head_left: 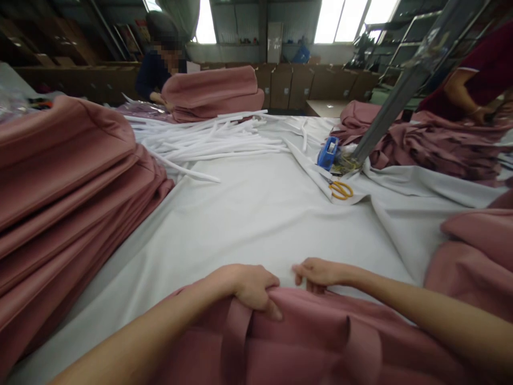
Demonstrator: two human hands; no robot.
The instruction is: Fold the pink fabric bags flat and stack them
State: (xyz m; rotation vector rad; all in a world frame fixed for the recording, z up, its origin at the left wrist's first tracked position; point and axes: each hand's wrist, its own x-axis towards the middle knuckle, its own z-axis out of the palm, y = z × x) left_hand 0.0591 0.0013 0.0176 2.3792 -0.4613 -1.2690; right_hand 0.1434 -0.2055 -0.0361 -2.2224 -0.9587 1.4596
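Note:
A pink bag (296, 342) of smooth, leather-like material lies in front of me, with two strap handles (363, 347) on its near face. My left hand (254, 289) is closed over its far top edge, the thumb on the near side and the fingers folded beyond. Just to the right, my right hand (318, 272) is at the same edge with its fingers curled. Its fingertips are slightly blurred, and whatever may be between them does not show. The bag's bottom runs out of view.
White cloth (240, 214) covers the table. Stacked pink pieces (60, 176) rise at left; white strips (200, 136) lie behind. Yellow-handled scissors (340, 190) and a blue tape dispenser (327, 153) sit beside a slanted metal post (404, 91). Two people work across the table.

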